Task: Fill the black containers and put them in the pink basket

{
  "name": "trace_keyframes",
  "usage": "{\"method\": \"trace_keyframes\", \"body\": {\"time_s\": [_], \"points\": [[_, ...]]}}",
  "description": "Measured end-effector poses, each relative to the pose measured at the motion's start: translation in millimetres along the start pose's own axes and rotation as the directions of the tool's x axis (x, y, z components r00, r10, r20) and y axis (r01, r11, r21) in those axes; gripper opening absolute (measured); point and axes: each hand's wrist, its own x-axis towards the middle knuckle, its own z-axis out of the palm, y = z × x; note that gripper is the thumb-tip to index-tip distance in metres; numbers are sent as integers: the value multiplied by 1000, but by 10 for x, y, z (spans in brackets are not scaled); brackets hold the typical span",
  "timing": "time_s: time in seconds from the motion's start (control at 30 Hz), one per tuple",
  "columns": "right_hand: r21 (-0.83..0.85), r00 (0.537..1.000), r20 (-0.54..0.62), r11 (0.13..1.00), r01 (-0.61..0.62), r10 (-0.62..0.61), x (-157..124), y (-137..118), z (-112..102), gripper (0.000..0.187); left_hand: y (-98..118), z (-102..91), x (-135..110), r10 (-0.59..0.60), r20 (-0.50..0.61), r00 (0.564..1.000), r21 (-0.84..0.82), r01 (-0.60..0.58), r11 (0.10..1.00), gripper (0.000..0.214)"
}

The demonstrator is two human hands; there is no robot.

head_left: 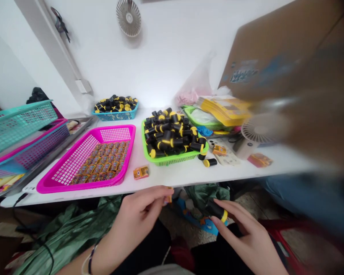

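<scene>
My left hand (pixel 140 214) is in front of the table edge, thumb and fingers pinched on a small orange printed piece (pixel 168 199), mostly hidden by the fingertips. To its right, my right hand (pixel 243 233) grips a small black cylinder with a yellow band (pixel 216 211), held tilted between thumb and fingers. Beyond my hands, a green basket (pixel 172 162) is heaped with similar black and yellow cylinders. At the left, a pink basket (pixel 88 187) holds rows of cylinders (pixel 106 162) wrapped in orange printed labels. A stack of orange printed labels (pixel 140 172) lies between the baskets.
A blue basket (pixel 116 116) of cylinders stands at the back. One loose cylinder (pixel 210 162) lies beside the green basket. Stacked baskets (pixel 23 126) stand far left. A small fan (pixel 256 130) and large cardboard box (pixel 263 57) are at right.
</scene>
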Motion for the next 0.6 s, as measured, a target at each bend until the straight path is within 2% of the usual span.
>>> {"method": "trace_keyframes", "body": {"time_s": [0.03,0.07,0.1,0.17,0.23,0.3,0.43,0.53,0.6], "points": [[41,1000,4,999,-20,20,23,-62,-7,28,80,101,7,-68,-36,997,-197,60,979,24],[80,999,12,996,-37,36,48,-123,-18,28,142,200,22,-132,-34,991,-386,109,916,23],[117,999,22,992,-50,48,73,-181,-33,30,186,292,40,-179,-8,984,-545,146,826,23],[181,998,36,981,-65,60,119,-290,-76,33,228,436,69,-186,84,979,-736,187,650,23],[250,997,37,965,-74,67,153,-385,-125,37,228,525,77,-162,145,976,-802,212,558,19],[329,997,27,941,-83,78,171,-463,-166,40,207,577,66,-177,160,971,-822,230,520,18],[486,990,-36,868,-103,138,164,-558,-174,47,134,653,31,-327,145,934,-862,282,422,24],[605,973,-68,785,-136,221,139,-587,-139,53,71,704,10,-460,132,878,-871,325,369,30],[639,967,-61,754,-152,246,126,-599,-125,52,44,725,3,-504,157,850,-856,372,360,31]]}}
